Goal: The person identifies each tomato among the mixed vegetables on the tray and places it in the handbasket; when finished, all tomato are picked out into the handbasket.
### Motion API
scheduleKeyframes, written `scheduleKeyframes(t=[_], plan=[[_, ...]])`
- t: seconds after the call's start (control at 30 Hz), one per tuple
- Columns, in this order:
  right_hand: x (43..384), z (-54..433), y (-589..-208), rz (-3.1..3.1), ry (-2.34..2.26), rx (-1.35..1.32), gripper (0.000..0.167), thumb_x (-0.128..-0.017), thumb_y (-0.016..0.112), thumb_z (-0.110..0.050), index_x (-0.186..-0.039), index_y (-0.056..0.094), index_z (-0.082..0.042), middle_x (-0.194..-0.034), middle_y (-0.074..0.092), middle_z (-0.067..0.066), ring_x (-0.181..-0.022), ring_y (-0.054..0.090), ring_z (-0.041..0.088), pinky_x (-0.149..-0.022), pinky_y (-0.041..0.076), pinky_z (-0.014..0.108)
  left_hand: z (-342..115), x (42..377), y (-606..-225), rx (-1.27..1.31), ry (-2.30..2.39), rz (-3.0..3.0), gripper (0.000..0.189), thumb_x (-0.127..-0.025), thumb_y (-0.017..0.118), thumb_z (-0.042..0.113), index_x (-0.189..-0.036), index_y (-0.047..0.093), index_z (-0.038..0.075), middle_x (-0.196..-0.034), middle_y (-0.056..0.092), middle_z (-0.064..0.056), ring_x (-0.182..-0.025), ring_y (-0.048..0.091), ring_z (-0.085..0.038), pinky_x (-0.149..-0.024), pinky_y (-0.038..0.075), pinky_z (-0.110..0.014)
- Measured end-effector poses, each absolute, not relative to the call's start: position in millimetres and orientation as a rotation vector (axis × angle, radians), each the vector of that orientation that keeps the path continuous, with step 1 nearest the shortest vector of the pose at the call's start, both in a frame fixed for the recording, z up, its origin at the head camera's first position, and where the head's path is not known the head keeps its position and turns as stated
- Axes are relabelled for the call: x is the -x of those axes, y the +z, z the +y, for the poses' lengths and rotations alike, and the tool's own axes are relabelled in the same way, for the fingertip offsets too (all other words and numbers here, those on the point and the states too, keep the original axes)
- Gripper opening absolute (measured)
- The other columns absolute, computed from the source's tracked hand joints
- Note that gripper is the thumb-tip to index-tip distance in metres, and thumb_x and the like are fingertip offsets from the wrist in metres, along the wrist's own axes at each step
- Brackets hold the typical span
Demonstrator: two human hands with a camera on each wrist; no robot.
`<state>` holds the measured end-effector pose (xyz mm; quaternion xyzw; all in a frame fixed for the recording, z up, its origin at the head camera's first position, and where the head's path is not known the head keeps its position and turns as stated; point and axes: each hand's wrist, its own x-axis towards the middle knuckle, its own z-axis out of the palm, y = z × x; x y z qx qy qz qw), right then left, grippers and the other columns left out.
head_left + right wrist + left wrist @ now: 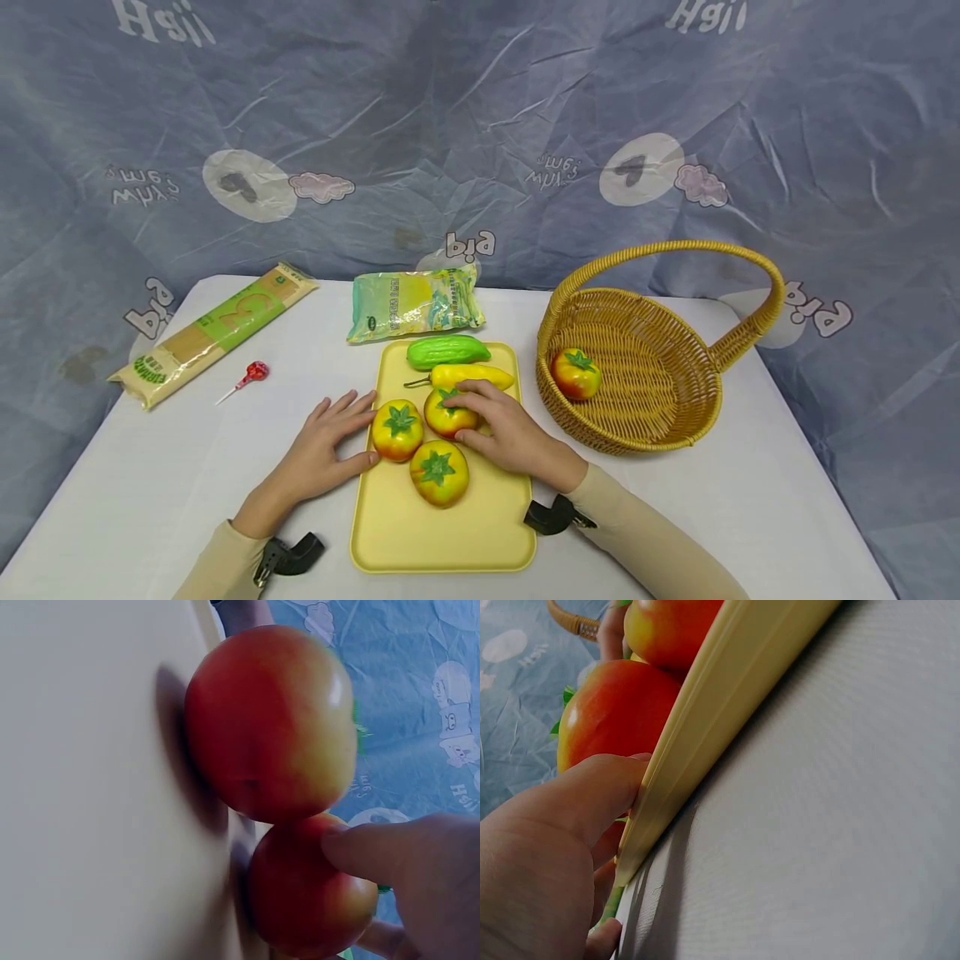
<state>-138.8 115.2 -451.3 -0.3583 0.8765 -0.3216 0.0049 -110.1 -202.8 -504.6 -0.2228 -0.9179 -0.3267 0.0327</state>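
Note:
On the yellow tray [480, 533] lie three yellow-red toy tomatoes with green leaf tops. My right hand [517, 429] holds the upper right tomato [442, 414], thumb on the near side and fingers over the top; the right wrist view shows the thumb against this tomato [304, 900]. My left hand [330, 442] lies at the tray's left rim beside the left tomato [397, 440], fingers extended and thumb at the rim in the left wrist view. The front tomato [439, 483] sits between the hands. Behind them are a yellow pepper [480, 374] and a green bumpy vegetable [448, 352].
A wicker basket [637, 417] with a tall handle stands to the right, holding another tomato [576, 374]. Beyond the tray lies a green-yellow packet [416, 302]. At the left are a noodle pack [217, 333] and a red lollipop [257, 371]. A printed cloth hangs behind the table.

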Motion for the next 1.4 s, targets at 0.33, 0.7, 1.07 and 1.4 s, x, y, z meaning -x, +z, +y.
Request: scheduleKeyframes(t=[0.33,0.7,1.07,1.4], plan=[[132.8,126.4,-444.4,2.705,-0.968,1.118,0.039,-0.091,0.077,-0.020,-0.129,0.066,-0.016,-0.140,0.057,0.010,-0.132,0.057,0.026,-0.108,0.051,0.046,-203.1,109.7,-505.9,0.681,-1.005,-2.829,0.057,-0.085,0.077,0.035,-0.135,0.067,0.009,-0.155,0.052,-0.010,-0.146,0.041,-0.044,-0.118,0.020,-0.073],[127.4,147.6,-446.0,2.731,-1.039,1.071,0.042,-0.085,0.084,-0.020,-0.124,0.069,-0.018,-0.130,0.060,0.004,-0.123,0.060,0.020,-0.105,0.053,0.041,-202.7,109.7,-503.8,0.698,-1.011,-2.818,0.058,-0.085,0.078,0.034,-0.135,0.066,0.008,-0.155,0.052,-0.011,-0.146,0.041,-0.045,-0.117,0.020,-0.074],[133.1,147.1,-459.2,2.658,-1.221,1.050,0.040,-0.083,0.084,-0.022,-0.119,0.067,-0.017,-0.139,0.059,0.010,-0.130,0.058,0.027,-0.112,0.047,0.047,-202.7,110.9,-505.6,0.700,-1.003,-2.809,0.058,-0.084,0.078,0.034,-0.135,0.066,0.008,-0.155,0.052,-0.011,-0.146,0.041,-0.045,-0.117,0.020,-0.073],[135.0,145.2,-467.8,2.555,-1.325,1.007,0.039,-0.082,0.084,-0.019,-0.116,0.066,-0.018,-0.147,0.059,0.011,-0.138,0.055,0.030,-0.117,0.042,0.050,-203.0,110.4,-505.4,0.690,-1.006,-2.814,0.058,-0.084,0.078,0.034,-0.135,0.066,0.008,-0.155,0.052,-0.010,-0.146,0.041,-0.045,-0.117,0.020,-0.073]])
